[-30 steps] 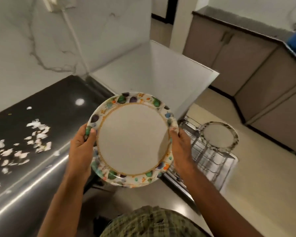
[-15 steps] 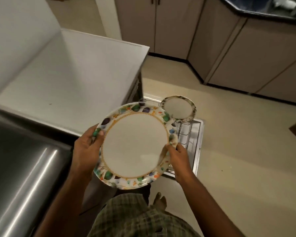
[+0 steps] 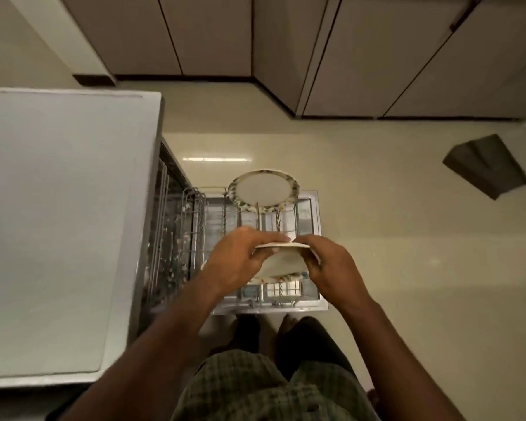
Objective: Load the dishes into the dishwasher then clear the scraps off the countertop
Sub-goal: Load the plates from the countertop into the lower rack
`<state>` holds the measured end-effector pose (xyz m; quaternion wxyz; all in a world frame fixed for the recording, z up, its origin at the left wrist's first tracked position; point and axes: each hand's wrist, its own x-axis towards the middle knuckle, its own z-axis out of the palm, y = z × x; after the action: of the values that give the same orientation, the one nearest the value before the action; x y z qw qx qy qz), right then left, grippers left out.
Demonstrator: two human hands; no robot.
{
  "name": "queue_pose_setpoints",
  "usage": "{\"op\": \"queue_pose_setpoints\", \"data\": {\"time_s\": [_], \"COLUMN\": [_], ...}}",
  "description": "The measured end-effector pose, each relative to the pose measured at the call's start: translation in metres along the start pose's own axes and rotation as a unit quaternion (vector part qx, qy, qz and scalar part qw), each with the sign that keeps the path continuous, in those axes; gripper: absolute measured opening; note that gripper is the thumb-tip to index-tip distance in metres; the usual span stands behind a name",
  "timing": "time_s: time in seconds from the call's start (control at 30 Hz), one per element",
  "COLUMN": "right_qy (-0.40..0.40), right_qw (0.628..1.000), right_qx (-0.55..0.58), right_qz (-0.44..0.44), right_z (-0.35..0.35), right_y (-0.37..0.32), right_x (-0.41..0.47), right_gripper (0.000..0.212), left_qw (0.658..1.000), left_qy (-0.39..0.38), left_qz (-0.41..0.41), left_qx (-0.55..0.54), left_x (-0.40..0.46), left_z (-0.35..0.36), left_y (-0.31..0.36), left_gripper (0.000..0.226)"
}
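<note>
Both hands, left hand (image 3: 236,259) and right hand (image 3: 327,262), grip a floral-rimmed white plate (image 3: 281,262) by its edge over the pulled-out wire dishwasher rack (image 3: 307,226), near another upright floral-rimmed plate (image 3: 263,191).

Cream floor (image 3: 377,238) reflects a strip of light; brown cabinets (image 3: 286,41) line the far wall, a dark mat (image 3: 488,170) at right.
</note>
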<state>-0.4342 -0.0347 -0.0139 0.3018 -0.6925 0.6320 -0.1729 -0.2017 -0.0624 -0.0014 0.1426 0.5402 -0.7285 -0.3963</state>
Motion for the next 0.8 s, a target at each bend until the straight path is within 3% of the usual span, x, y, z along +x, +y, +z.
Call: {"op": "queue_pose_setpoints", "data": {"time_s": [0.17,0.33,0.47,0.67,0.8], "right_qy": [-0.014,0.015,0.02,0.041,0.088], "right_qw": [0.992,0.983,0.98,0.983,0.985], "right_qx": [0.091,0.139,0.167,0.145,0.128], "right_qz": [0.08,0.116,0.109,0.101,0.07], "right_z": [0.024,0.048,0.072,0.103,0.11], "right_y": [0.034,0.074,0.107,0.154,0.187], "right_x": [0.018,0.052,0.077,0.131,0.188], "right_gripper": [0.037,0.044,0.033,0.037,0.037], "left_qw": [0.998,0.982,0.959,0.966,0.976], "left_qy": [-0.045,0.01,0.078,0.139,0.174], "left_qz": [-0.041,-0.177,-0.256,-0.213,-0.127], "left_qx": [-0.014,-0.066,-0.091,-0.05,-0.012], "left_x": [0.041,0.057,0.073,0.132,0.185], "left_z": [0.014,0.031,0.056,0.067,0.066], "left_y": [-0.032,-0.102,-0.152,-0.181,-0.19], "left_gripper": [0.022,0.029,0.03,0.037,0.034]}}
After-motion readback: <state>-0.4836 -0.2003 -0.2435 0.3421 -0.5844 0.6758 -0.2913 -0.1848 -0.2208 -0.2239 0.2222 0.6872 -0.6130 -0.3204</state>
